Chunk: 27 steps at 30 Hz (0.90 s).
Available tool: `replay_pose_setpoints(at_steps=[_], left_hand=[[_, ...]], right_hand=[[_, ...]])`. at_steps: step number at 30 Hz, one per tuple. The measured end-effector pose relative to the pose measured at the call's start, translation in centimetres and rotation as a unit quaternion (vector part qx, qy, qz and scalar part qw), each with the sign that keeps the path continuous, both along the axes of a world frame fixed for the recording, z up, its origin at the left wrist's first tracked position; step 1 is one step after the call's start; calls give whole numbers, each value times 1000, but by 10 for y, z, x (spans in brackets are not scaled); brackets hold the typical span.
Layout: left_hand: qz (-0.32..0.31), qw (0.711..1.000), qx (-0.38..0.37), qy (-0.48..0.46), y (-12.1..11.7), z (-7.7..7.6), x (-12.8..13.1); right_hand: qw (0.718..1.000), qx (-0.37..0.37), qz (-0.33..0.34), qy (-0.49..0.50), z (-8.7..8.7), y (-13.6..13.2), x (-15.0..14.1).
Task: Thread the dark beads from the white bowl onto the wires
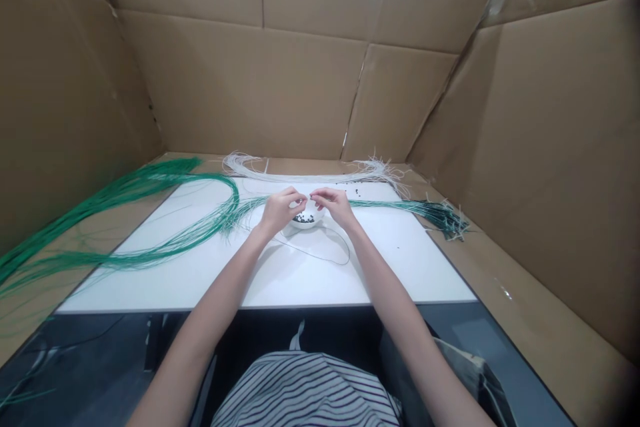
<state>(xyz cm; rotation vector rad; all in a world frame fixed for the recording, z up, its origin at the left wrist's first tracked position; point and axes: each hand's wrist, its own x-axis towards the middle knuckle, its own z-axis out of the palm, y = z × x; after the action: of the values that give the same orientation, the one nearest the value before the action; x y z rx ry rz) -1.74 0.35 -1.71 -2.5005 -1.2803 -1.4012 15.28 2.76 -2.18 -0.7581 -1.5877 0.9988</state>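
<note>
Over a small white bowl (306, 224) with dark beads (303, 218) in it, both my hands meet at the fingertips, a narrow gap between them. My left hand (284, 208) is closed in a pinch; whatever is in its fingers is too small to make out. A tiny dark speck, seemingly a bead (311, 196), shows at the pinched fingertips of my right hand (331, 204). One thin cord (320, 257) loops over the white board in front of the bowl; its ends are lost near the hands.
Green strands (200, 243) curve across the left of the white board (310, 287). A dark-green bundle (440, 215) lies right, and white strands (310, 178) lie along the back. Loose dark beads (357, 192) are scattered behind my right hand. Cardboard walls (260, 87) enclose the table.
</note>
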Motion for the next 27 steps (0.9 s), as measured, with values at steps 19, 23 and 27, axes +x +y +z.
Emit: replay_pose_setpoints(at_steps=[19, 23, 27], left_hand=[[10, 998, -43, -49, 3, -1, 3], [-2, 999, -36, -35, 2, 0, 3], [-3, 999, -26, -22, 1, 1, 3]], right_hand=[[999, 14, -22, -45, -3, 2, 0], [998, 35, -7, -57, -1, 0, 1], [997, 50, 5, -62, -2, 1, 1]])
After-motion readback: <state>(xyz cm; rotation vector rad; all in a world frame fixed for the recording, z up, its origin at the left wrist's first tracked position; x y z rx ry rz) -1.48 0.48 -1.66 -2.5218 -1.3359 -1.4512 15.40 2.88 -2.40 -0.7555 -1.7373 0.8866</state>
